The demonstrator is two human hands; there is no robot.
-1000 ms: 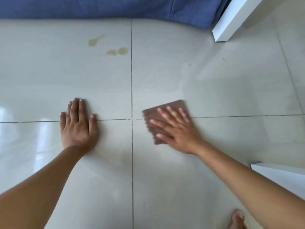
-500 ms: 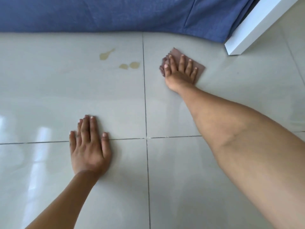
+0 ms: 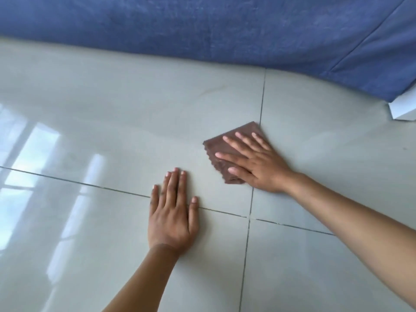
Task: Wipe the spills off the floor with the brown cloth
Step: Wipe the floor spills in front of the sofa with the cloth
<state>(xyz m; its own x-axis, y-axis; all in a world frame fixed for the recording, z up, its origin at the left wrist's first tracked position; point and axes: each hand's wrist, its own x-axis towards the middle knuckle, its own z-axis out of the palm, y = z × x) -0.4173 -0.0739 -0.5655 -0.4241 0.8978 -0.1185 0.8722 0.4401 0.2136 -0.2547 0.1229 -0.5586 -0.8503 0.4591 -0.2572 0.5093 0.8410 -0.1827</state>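
Observation:
The brown cloth (image 3: 211, 147) lies folded on the pale glossy floor tiles (image 3: 112, 109), just left of a vertical grout line. My right hand (image 3: 258, 163) presses flat on top of it with the fingers spread, covering most of it. My left hand (image 3: 172, 217) rests palm down on the bare tile to the lower left of the cloth, holding nothing, across a horizontal grout line. No yellowish spill spots show on the tiles in this view.
A blue fabric (image 3: 202, 25) hangs along the whole far edge of the floor. The corner of a white furniture piece (image 3: 403, 109) pokes in at the right edge. Window light reflects off the tiles at the left.
My right hand has swept the cloth from the far right tile leftward across the grout line and back toward me. The yellowish spots seen earlier are gone. My view has shifted left.

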